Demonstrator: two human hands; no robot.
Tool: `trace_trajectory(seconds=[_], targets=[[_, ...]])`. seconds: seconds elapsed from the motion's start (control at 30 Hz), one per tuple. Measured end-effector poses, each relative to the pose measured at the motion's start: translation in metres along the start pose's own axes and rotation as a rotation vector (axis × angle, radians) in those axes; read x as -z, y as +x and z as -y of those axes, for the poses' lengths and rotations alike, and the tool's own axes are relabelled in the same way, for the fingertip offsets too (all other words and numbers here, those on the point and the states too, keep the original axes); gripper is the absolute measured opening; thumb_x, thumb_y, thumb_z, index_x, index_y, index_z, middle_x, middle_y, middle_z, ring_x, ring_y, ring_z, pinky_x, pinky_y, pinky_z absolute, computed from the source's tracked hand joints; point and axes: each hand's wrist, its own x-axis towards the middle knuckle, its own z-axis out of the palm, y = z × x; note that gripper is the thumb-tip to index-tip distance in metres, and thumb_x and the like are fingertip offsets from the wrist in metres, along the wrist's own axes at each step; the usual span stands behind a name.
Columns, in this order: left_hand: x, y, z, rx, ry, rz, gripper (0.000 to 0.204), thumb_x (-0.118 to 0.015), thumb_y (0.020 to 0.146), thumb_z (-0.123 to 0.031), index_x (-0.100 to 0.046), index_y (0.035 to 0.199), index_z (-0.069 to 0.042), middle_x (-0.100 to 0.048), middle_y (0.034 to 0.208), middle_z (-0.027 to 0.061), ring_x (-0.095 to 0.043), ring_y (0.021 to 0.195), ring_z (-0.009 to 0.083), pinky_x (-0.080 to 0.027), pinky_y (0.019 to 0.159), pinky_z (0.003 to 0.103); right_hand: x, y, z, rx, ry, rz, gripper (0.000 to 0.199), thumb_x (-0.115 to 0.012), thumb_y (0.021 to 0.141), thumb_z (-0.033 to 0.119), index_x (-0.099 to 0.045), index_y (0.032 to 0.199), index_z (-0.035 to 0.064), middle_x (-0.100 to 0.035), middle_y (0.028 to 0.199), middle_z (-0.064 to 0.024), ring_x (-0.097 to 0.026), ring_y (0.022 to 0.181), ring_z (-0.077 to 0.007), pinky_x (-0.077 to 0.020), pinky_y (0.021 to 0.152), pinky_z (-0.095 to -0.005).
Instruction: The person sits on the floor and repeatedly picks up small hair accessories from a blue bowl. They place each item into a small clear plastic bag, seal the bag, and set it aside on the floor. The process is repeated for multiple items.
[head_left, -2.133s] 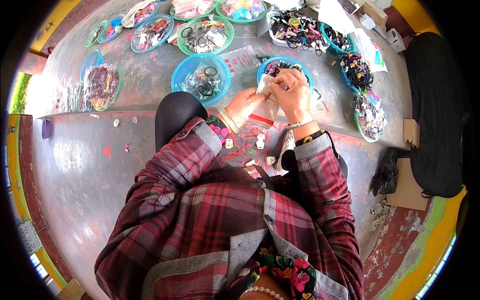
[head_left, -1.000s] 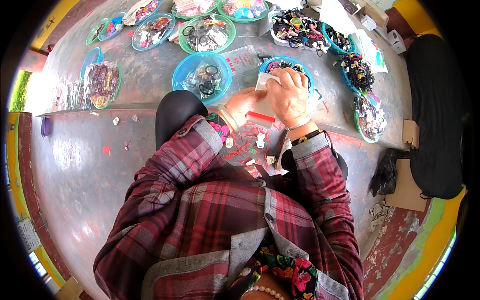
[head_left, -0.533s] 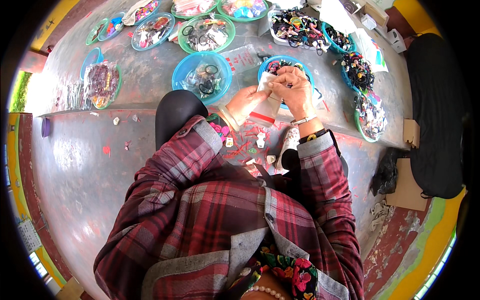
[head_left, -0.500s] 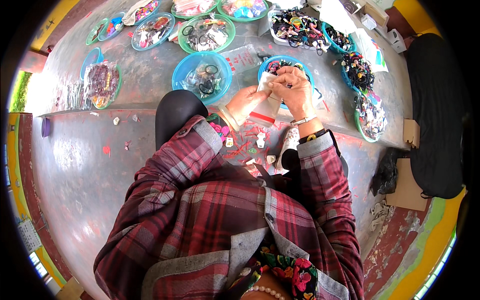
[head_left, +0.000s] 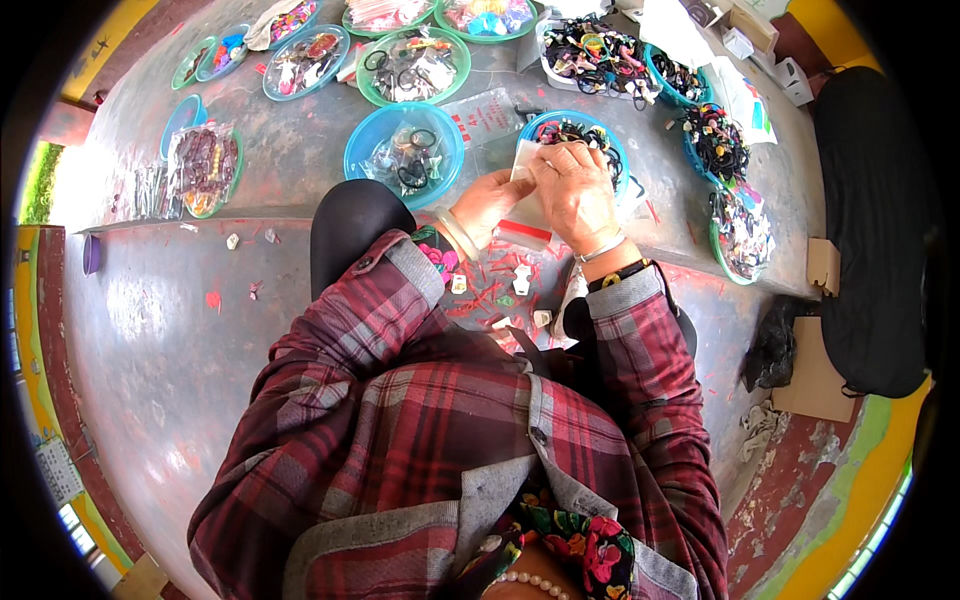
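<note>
Both of my hands meet at a small clear plastic bag (head_left: 524, 212) with a red strip along its lower end and a pale card-like piece at its top. My left hand (head_left: 486, 207) pinches the bag's left side between thumb and fingers. Across its upper right lies my right hand (head_left: 577, 197), back up, fingers bent together over the bag; what its fingertips grip is hidden underneath. Just beyond them stands a blue bowl (head_left: 622, 150) of dark and coloured hair ties. To the left, a second blue bowl (head_left: 352, 165) holds bagged black hair ties.
Farther off are a green bowl (head_left: 464, 68) of packets, a white tray (head_left: 600, 92) heaped with hair ties and a flat clear bag (head_left: 487, 115). Red strips and small cards (head_left: 521, 280) litter the floor between my feet. A cardboard box (head_left: 812, 370) stands at right.
My right hand has turned and come down and left over the bag, its fingers now folded across it. My left hand keeps its hold, almost unmoved.
</note>
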Motion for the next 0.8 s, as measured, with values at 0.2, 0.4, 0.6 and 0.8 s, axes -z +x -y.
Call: trace_trajectory(seconds=[0.2, 0.4, 0.6, 0.8], targets=[[-0.001, -0.001, -0.001, 0.016, 0.076, -0.004, 0.026, -0.052, 0.088, -0.017, -0.055, 0.106, 0.001, -0.06, 0.098, 0.0065, -0.058, 0.085, 0.0124, -0.045, 0.075, 0.026, -0.003, -0.005, -0.002, -0.119, 0.074, 0.037, 0.014, -0.057, 0.067, 0.012, -0.061, 0.081, 0.0106, -0.058, 0.072, -0.0054, -0.058, 0.073, -0.0242, -0.0439, 0.07, -0.0372], [0.003, 0.004, 0.003, -0.033, 0.162, 0.068, 0.024, -0.055, 0.084, -0.011, -0.056, 0.105, 0.001, -0.06, 0.099, 0.006, -0.057, 0.088, 0.0123, -0.044, 0.078, 0.026, 0.005, -0.003, -0.004, -0.092, 0.046, 0.031, 0.012, -0.057, 0.069, 0.011, -0.061, 0.08, 0.0116, -0.059, 0.072, -0.0066, -0.06, 0.071, -0.0243, -0.046, 0.065, -0.0357], [0.006, 0.006, 0.004, -0.023, 0.243, 0.153, 0.03, -0.057, 0.081, -0.007, -0.055, 0.11, -0.001, -0.059, 0.105, 0.0048, -0.055, 0.094, 0.0126, -0.039, 0.087, 0.028, 0.006, -0.006, -0.004, -0.184, 0.084, 0.059, 0.012, -0.055, 0.073, 0.014, -0.061, 0.084, 0.0118, -0.06, 0.065, -0.0073, -0.06, 0.061, -0.0264, -0.0466, 0.06, -0.0376], [0.008, 0.005, 0.005, 0.006, 0.273, 0.124, 0.029, -0.059, 0.079, -0.007, -0.057, 0.107, -0.001, -0.06, 0.102, 0.0044, -0.055, 0.094, 0.0124, -0.038, 0.087, 0.027, -0.001, -0.01, -0.008, -0.172, 0.014, 0.074, 0.01, -0.052, 0.079, 0.017, -0.059, 0.084, 0.0124, -0.056, 0.053, -0.0098, -0.057, 0.048, -0.0277, -0.0443, 0.045, -0.038]])
